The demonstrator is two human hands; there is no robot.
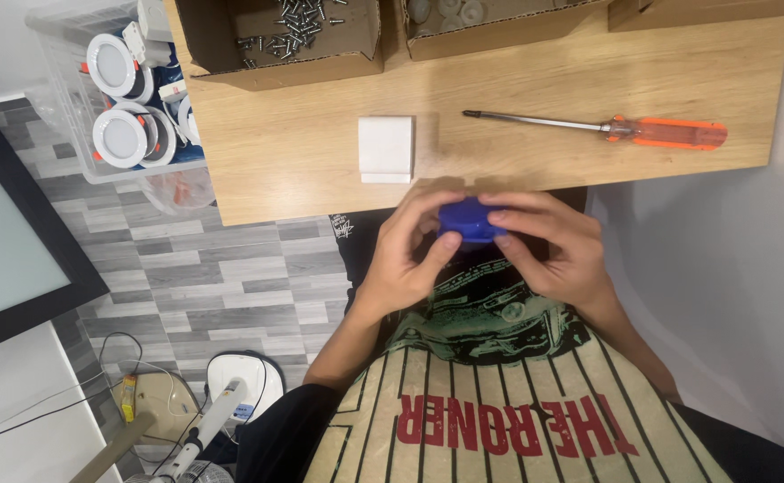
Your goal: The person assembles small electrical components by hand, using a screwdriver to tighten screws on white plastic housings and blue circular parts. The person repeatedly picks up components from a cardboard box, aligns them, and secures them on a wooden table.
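1. Gripping a small blue plastic part (469, 220) with both hands, held in the air just short of the near edge of the desk (535, 80), above the lap.
2. Curling the left hand (405, 246) around the part's left side, fingers half closed, thumb pressing from below.
3. Pinching the part's right side with the right hand (548, 246), fingers bent over its top; most of the part hidden, so its exact shape hard to tell.
4. Risking a slip, as judged: nothing lying under the part but the lap and the floor, so a loosened pinch could be sending it down and away.
5. Lying just beyond the left hand: a white box (386, 148), touching nothing else.
6. Lying beyond the right hand, well apart: a screwdriver (606, 128) with an orange handle, nothing standing between it and the hand.
7. Sitting farther off: a cardboard box of screws (289, 36), and to the left a clear bin of round white lamps (119, 98).
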